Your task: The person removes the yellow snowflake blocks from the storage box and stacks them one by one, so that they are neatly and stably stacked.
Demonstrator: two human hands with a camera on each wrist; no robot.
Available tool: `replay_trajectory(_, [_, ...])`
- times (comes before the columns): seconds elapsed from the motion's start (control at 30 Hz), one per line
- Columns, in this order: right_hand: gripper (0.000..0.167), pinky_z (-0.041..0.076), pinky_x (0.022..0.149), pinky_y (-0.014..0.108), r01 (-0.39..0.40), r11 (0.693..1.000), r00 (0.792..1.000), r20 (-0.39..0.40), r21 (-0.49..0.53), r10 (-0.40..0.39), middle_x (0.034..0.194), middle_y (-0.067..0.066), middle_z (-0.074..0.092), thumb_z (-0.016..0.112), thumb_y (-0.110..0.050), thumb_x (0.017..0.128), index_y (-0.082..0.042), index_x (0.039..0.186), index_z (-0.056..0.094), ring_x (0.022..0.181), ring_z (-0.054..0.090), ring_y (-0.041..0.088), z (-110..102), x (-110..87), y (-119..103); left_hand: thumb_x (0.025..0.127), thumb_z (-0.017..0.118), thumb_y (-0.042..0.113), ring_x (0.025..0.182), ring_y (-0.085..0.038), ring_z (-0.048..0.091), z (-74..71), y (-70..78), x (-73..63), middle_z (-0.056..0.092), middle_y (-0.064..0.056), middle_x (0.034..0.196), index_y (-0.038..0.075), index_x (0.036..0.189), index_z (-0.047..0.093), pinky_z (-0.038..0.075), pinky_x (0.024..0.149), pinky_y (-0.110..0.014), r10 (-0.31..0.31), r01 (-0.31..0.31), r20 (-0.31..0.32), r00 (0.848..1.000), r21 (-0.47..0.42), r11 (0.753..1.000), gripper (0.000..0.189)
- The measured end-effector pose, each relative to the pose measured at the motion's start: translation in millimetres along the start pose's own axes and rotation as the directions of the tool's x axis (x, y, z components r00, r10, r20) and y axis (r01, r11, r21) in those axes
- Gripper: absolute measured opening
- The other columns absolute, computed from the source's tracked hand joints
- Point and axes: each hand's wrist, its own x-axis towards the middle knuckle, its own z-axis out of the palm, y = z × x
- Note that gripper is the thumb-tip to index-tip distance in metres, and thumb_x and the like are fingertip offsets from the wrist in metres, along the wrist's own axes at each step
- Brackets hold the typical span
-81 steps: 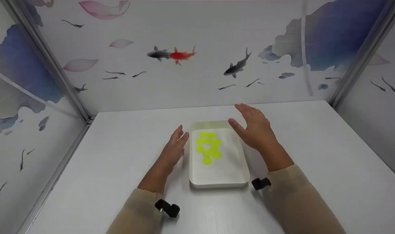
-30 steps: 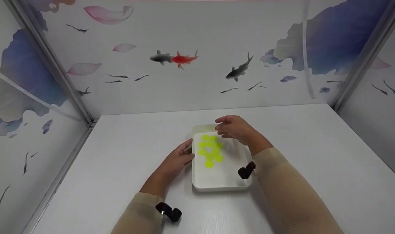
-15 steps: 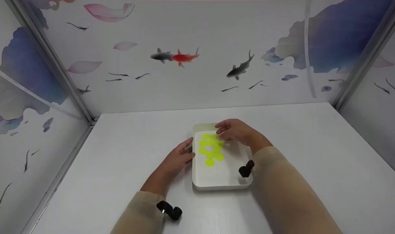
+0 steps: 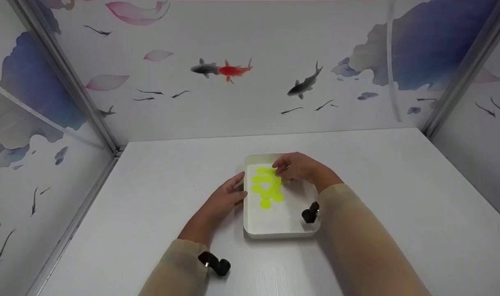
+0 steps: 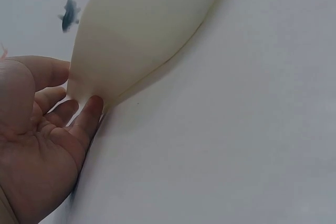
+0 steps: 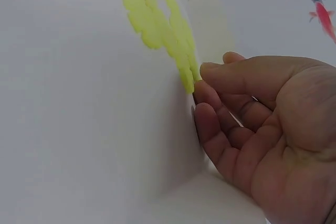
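A white rectangular tray (image 4: 280, 222) stands on the white table. Several flat, round, bright yellow discs (image 4: 265, 203) lie in its left and far part, many touching or overlapping. My left hand (image 4: 222, 201) is at the tray's left side, its fingertips against the outer wall (image 5: 136, 30) in the left wrist view. From the right, my right hand (image 4: 301, 167) reaches over the tray with bent fingers. In the right wrist view, its thumb and fingertips are at the edge of the nearest yellow discs (image 6: 185, 74). No disc is seen lifted.
The white table (image 4: 171, 176) extends around the tray. Behind it rises a white panel (image 4: 241, 111) printed with fish and petals, with similar panels at left and right. Black wrist cameras (image 4: 215, 264) stick out from both sleeves.
My right hand has come in from beyond the tray's right rim, then lowered slightly toward the discs, its fingers bending. The left hand has moved up against the tray's left side.
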Motion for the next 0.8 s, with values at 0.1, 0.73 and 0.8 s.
replay_trajectory(0.1, [0.042, 0.058, 0.091, 0.029, 0.007, 1.0, 1.0, 0.005, -0.029, -0.007, 0.122, 0.003, 0.071, 0.079, 0.002, 0.09, -0.02, 0.126, 0.073, 0.107, 0.062, 0.024, 0.4, 0.7, -0.3, 0.106, 0.063, 0.015, 0.164, -0.021, 0.034, 0.7, 1.3, 0.9, 0.038, 0.0, 0.175, 0.026, 0.17, 0.032, 0.036, 0.132, -0.047, -0.004, 0.004, -0.006, 1.0, 0.008, 1.0, 0.072])
replay_trajectory(0.73, [0.033, 0.053, 0.091, 0.031, 0.025, 0.989, 0.997, -0.067, -0.148, -0.035, 0.111, 0.004, 0.065, 0.077, -0.001, 0.091, -0.025, 0.114, 0.08, 0.106, 0.058, 0.023, 5.7, 3.2, 6.2, 0.106, 0.063, 0.015, 0.163, -0.021, 0.036, -1.0, -1.7, 0.4, 0.04, 0.001, 0.173, 0.028, 0.17, 0.033, 0.034, 0.133, -0.047, -0.003, 0.003, 0.0, 1.0, 0.004, 1.0, 0.072])
replay_trajectory(0.8, [0.033, 0.052, 0.087, 0.031, 0.019, 0.991, 0.997, -0.072, -0.135, -0.029, 0.109, 0.004, 0.064, 0.077, -0.001, 0.091, -0.025, 0.114, 0.081, 0.104, 0.057, 0.023, 5.2, 3.1, 7.6, 0.106, 0.063, 0.015, 0.163, -0.021, 0.037, -0.3, -1.6, 1.0, 0.041, 0.0, 0.173, 0.028, 0.17, 0.033, 0.035, 0.132, -0.047, -0.005, 0.005, 0.0, 1.0, 0.006, 1.0, 0.072])
